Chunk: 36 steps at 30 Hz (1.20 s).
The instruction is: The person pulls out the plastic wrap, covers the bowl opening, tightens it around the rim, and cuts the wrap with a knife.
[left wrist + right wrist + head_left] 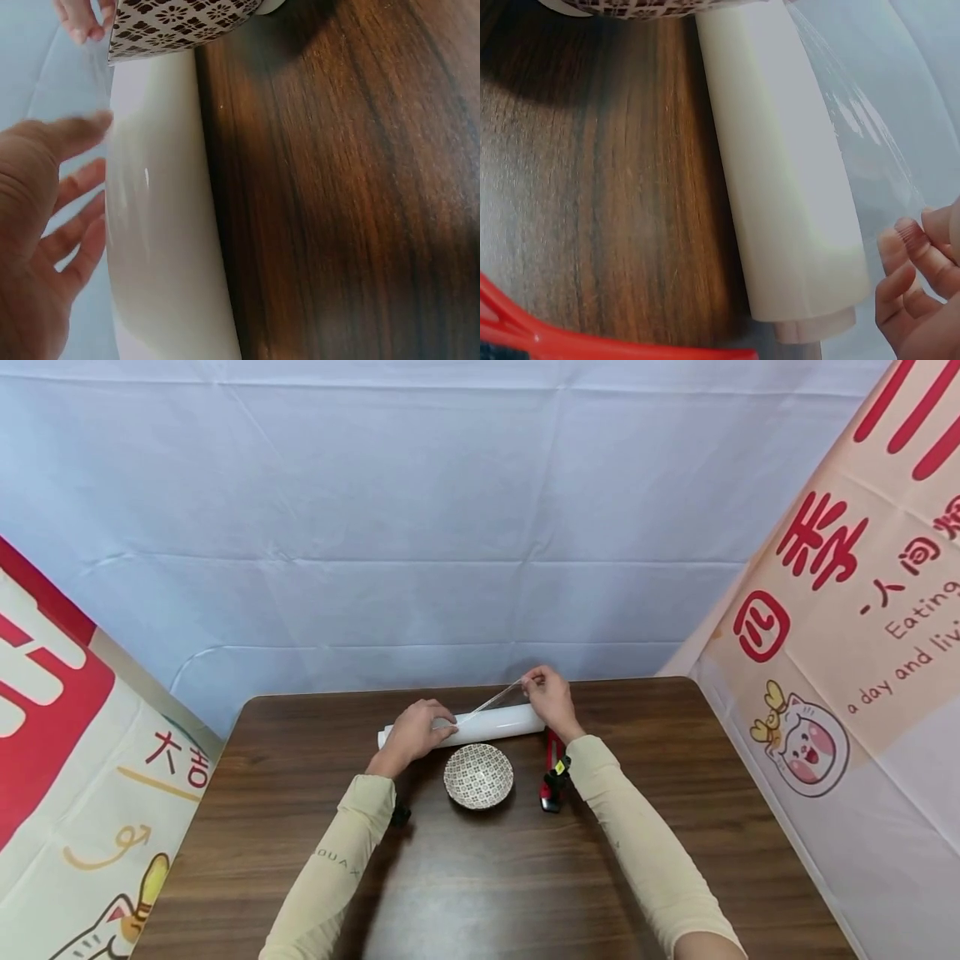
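A white roll of plastic wrap [502, 723] lies crosswise near the table's back edge. My right hand [551, 697] pinches the edge of the clear film [866, 124] between thumb and fingertips, holding it raised behind the roll's right part. The film slants down from there toward the left hand [420, 727]. That hand is over the roll's left part, its thumb reaching the roll's far side and its fingers spread loosely behind in the left wrist view. In front of the roll stands a patterned bowl [478, 777].
A red-handled tool [570, 341] lies on the wooden table [480, 877] to the right of the bowl, partly under the right forearm. A pale cloth backdrop [420, 527] hangs right behind the table, with printed cloths at both sides.
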Tool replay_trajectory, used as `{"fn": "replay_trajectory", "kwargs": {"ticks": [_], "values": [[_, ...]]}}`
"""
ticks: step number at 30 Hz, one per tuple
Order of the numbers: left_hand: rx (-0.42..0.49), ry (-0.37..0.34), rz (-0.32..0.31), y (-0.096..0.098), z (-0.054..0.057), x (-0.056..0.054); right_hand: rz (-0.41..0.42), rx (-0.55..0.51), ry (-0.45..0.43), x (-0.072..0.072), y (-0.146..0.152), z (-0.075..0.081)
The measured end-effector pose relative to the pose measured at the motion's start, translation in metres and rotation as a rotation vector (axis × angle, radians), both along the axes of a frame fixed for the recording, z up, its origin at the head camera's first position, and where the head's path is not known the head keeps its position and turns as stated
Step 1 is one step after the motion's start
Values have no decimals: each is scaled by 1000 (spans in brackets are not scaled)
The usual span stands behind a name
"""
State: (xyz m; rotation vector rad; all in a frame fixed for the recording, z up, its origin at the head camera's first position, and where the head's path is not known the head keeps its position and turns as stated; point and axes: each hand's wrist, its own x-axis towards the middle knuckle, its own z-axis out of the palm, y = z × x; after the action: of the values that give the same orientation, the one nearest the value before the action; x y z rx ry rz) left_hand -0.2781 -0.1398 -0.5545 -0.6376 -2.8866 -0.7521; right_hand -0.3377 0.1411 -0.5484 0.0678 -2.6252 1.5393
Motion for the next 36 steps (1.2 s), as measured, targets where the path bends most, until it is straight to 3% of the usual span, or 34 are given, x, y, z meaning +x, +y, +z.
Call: {"fn": "replay_trajectory", "kwargs": {"ticks": [7,16,23,30,36], "values": [[40,-126,20,7,4,-3,38,-36,-5,0,4,-4],[38,-67,126,7,11,-10,28,-132,-27,2,3,0],[-37,-152,85,-8,13,-4,21,-113,-35,1,2,1],[-23,-159,96,-39,19,2,16,-114,-39,-1,2,0],[20,-127,111,-41,15,0,1,-73,-25,-2,6,-1]]}}
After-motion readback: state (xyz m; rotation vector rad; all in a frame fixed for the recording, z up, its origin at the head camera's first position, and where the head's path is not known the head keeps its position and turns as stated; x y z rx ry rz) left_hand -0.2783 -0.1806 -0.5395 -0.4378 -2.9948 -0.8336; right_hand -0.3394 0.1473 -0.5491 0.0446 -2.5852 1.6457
